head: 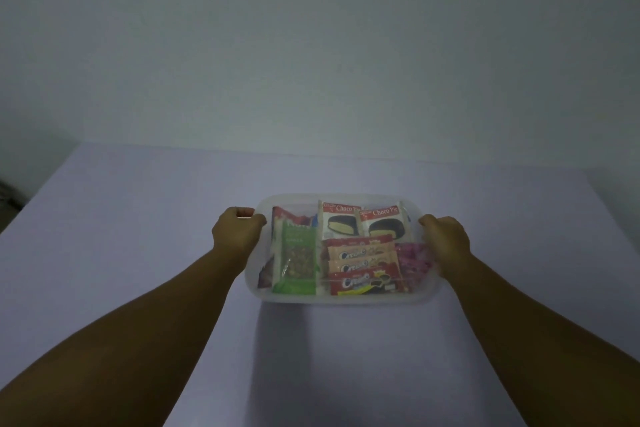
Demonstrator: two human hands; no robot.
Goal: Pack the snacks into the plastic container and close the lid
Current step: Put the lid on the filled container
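Your left hand (237, 230) and right hand (445, 239) each curl closed on a short side of the plastic container (341, 300), which sits on the tabletop (138, 218) at lower centre of the frame, packed with snacks (360, 267). Its translucent lid looks on.

The room is dim and the whole view has a cold, bluish-grey cast; the wall (311, 28) fades darker toward the top corners; a soft shadow falls on the table (138, 218) in front of the plastic container (346, 300), so the light seems to come from above and beyond it; both forearms sit dark and underexposed; wrapper print is soft, slightly blurred; the table's edges splay out from wide-angle distortion.
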